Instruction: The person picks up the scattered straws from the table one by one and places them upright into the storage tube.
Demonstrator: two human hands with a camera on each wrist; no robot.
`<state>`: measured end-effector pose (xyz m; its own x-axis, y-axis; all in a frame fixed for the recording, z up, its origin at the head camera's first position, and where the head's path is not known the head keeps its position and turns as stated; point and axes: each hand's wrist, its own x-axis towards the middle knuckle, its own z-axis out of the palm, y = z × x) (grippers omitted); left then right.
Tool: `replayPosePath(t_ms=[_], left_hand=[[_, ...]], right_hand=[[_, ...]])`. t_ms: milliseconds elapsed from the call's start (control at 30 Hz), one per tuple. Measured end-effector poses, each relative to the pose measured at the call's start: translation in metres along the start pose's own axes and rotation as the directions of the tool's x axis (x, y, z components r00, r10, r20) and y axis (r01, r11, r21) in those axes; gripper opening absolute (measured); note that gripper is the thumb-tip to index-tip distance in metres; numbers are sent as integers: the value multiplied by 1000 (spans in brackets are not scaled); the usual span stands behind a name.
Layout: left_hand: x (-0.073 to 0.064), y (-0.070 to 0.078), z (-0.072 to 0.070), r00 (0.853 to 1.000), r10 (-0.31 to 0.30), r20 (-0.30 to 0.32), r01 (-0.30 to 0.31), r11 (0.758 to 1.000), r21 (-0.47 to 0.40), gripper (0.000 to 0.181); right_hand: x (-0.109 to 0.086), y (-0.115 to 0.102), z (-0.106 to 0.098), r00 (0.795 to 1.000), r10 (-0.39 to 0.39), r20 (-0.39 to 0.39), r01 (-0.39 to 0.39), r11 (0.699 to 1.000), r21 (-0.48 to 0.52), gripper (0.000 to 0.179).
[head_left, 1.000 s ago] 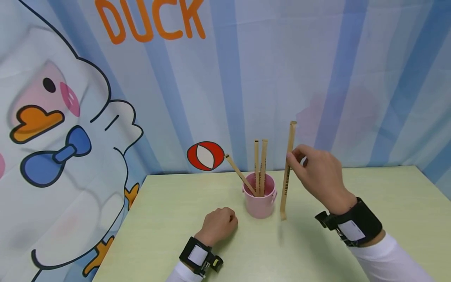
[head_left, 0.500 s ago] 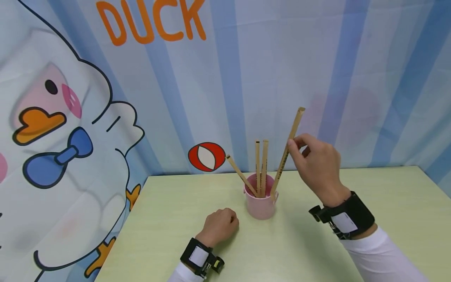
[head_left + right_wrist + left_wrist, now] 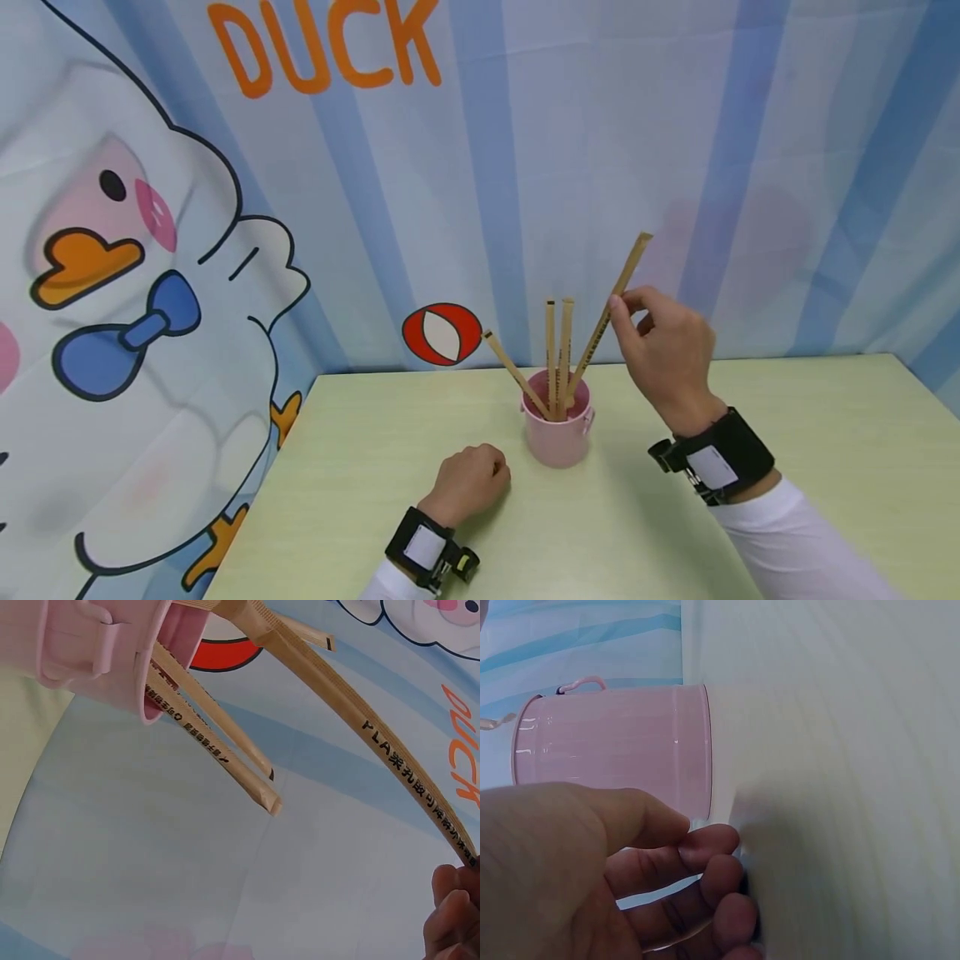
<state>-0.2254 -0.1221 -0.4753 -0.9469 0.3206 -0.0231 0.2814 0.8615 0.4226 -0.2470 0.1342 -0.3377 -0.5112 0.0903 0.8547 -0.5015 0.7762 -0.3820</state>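
In the head view my right hand [image 3: 667,350] pinches a long straw in a brown paper wrapper [image 3: 630,268] between thumb and fingers. The straw slants, its lower end inside the mouth of a small pink bucket [image 3: 557,442]. Black print including "PLA" shows along the wrapped straw [image 3: 330,682] in the right wrist view. Three more wrapped straws stand in the bucket; one straw [image 3: 510,367] leans left. My left hand [image 3: 465,479] rests on the table in front of the bucket, fingers loosely curled and holding nothing. The left wrist view shows the bucket wall [image 3: 615,739] just beyond the thumb.
A pale yellow-green table [image 3: 360,450] carries the bucket. Behind it hangs a blue striped cloth [image 3: 585,167] printed with a large white duck [image 3: 150,467] and a red and white ball [image 3: 442,333]. A small handle [image 3: 585,682] sticks out from the bucket's side.
My right hand has moved left and tilted the straw, bringing its lower end from beside the bucket, over the rim and into the mouth. The left hand has stayed in place.
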Motion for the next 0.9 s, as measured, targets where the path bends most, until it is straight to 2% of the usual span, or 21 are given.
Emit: replayPosePath(t_ms=[200,467,900], left_hand=[[1,0,0,1000,-1,5,1,1000,0,28],[1,0,1,1000,-6,12,6,1000,-7,27],[0,0,1,1000,-11,8,11,1000,2,29]], right_hand=[[-6,4,10,1000,-15,21,16,999,-40,16],[-25,10,25,997,-23,80,28,998,-62,15],[-43,19,43,981,70,181,-53,994,-100,17]])
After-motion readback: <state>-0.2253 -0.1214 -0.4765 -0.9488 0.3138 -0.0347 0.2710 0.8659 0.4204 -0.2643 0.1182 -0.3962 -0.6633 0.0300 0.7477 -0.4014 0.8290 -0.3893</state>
